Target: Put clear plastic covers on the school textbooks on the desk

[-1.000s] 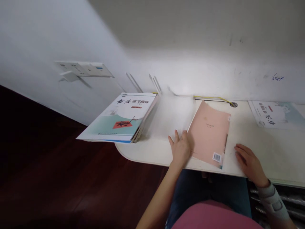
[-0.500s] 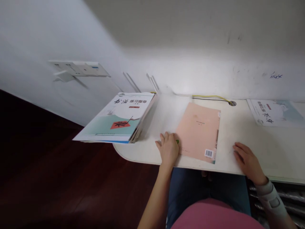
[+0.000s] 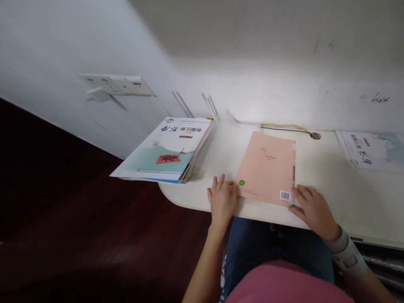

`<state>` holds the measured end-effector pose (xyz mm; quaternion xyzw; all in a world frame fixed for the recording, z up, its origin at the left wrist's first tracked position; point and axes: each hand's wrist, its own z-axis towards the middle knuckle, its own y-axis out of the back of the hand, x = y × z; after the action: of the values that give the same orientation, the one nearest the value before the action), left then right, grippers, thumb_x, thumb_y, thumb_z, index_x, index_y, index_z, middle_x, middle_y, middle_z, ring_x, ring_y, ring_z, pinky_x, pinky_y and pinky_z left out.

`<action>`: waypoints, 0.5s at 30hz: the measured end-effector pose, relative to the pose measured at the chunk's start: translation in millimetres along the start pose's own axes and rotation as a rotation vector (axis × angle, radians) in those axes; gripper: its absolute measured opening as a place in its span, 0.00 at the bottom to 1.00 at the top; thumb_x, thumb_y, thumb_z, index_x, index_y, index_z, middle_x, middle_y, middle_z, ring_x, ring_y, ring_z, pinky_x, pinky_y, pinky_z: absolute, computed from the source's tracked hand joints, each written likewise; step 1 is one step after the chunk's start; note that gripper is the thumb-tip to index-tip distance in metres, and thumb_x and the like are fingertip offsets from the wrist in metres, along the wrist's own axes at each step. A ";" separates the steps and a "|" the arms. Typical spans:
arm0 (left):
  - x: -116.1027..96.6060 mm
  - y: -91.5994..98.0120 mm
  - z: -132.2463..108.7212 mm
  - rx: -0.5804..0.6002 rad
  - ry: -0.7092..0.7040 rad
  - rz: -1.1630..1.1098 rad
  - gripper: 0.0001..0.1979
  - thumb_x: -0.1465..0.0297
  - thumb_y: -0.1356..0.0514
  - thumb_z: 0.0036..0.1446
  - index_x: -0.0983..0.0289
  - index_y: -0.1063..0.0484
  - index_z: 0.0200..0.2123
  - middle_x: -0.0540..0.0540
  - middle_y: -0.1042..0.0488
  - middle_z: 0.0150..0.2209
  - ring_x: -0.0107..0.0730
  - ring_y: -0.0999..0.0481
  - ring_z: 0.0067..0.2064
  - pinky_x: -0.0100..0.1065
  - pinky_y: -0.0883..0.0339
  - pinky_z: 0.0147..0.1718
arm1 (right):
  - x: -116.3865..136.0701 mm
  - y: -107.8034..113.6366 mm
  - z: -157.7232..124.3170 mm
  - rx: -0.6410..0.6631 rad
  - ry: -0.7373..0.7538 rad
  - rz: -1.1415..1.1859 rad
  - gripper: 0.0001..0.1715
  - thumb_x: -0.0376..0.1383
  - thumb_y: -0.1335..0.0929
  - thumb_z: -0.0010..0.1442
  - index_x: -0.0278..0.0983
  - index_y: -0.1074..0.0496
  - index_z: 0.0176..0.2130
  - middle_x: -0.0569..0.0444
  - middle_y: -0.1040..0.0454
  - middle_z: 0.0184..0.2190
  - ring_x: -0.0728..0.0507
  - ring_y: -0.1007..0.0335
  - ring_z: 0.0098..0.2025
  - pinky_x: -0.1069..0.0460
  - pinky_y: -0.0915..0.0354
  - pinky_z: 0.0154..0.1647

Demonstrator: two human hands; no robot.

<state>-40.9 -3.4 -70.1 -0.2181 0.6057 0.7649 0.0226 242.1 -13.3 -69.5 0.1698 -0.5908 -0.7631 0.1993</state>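
Note:
A pink-covered book [image 3: 267,168] lies flat on the white desk [image 3: 189,195], its barcode at the lower right corner and a green round mark at the lower left. My left hand [image 3: 222,200] rests at the book's lower left edge, fingers spread, thumb side touching it. On the opposite side, my right hand [image 3: 314,210] reaches the lower right corner with its fingertips, fingers stretched out. Neither hand grasps the book. A stack of booklets [image 3: 160,147] with a white and green cover stands left of my left hand, overhanging the desk's edge.
Another booklet [image 3: 372,147] lies at the far right of the desk. A yellow cable [image 3: 290,125] runs along the wall into a round hole [image 3: 315,136]. A socket panel [image 3: 116,85] with a plug is on the left wall. Thin white rods [image 3: 210,105] stand behind the stack.
My right hand has moved left to the book's lower right corner. My left hand has shifted slightly off the book, uncovering the green mark. The whole view has shifted a little.

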 end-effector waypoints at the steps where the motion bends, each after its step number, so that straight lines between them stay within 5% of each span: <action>1: 0.0 0.9 -3.2 -0.005 -0.004 0.007 0.16 0.64 0.51 0.62 0.64 0.26 0.41 0.62 0.39 0.61 0.53 0.48 0.64 0.61 0.48 0.56 | -0.3 0.0 0.1 0.001 -0.006 -0.007 0.27 0.46 0.36 0.60 0.34 0.34 0.55 0.42 0.31 0.51 0.36 0.37 0.50 0.43 0.37 0.45; 15: -13.4 5.6 -23.9 -0.134 -0.138 0.124 0.16 0.69 0.51 0.62 0.64 0.27 0.46 0.63 0.40 0.61 0.57 0.51 0.65 0.64 0.53 0.57 | 1.6 -3.7 -4.2 -0.024 -0.013 0.002 0.27 0.46 0.37 0.61 0.35 0.34 0.55 0.41 0.32 0.52 0.35 0.39 0.52 0.42 0.39 0.48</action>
<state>-23.2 -24.2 -64.3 -0.1282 0.5627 0.8167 0.0022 242.4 -16.8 -74.1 0.1622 -0.5830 -0.7710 0.1983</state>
